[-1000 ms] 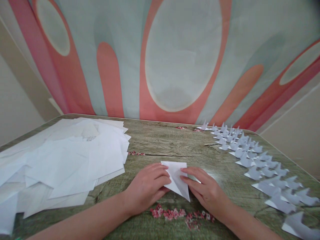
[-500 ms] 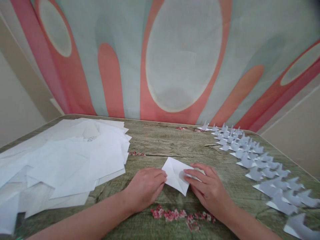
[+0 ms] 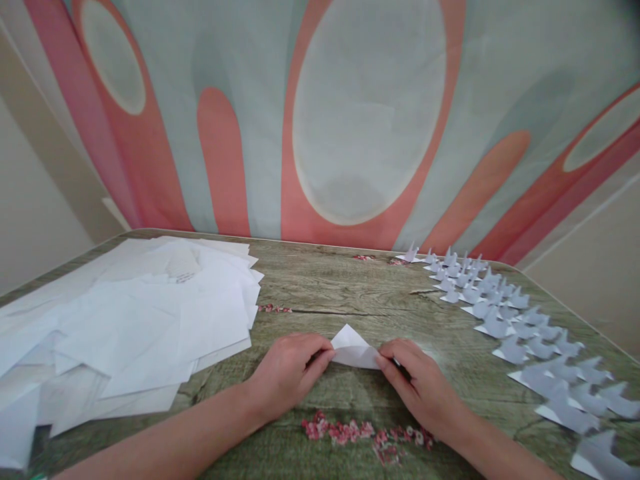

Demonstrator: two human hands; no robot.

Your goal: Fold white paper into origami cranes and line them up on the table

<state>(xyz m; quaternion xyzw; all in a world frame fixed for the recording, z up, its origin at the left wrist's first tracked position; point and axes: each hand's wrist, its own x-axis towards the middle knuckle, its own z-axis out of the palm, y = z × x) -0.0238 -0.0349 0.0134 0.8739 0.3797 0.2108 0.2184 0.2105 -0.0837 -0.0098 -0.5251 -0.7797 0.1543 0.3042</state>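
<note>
Between my two hands is a small white sheet of paper [image 3: 354, 348], creased, with its near part bent up and one corner pointing away from me. My left hand [image 3: 295, 370] pinches the paper's left corner between thumb and fingers. At the right corner, my right hand [image 3: 413, 377] grips it the same way, thumb and fingers closed. The paper is held at or just above the wood-patterned table [image 3: 320, 280]; I cannot tell whether it touches.
A spread pile of white paper sheets [image 3: 145, 320] covers the left of the table. Rows of folded white paper birds [image 3: 513, 350] stand along the right side. Behind the table hangs a pink and grey-green patterned cloth [image 3: 370, 120]. Pink blossom prints [image 3: 345, 428] mark the tabletop.
The paper lay flatter with a corner toward me; now its near part is bent up. Both hands have closed into pinches at its side corners, the right one no longer spread over it.
</note>
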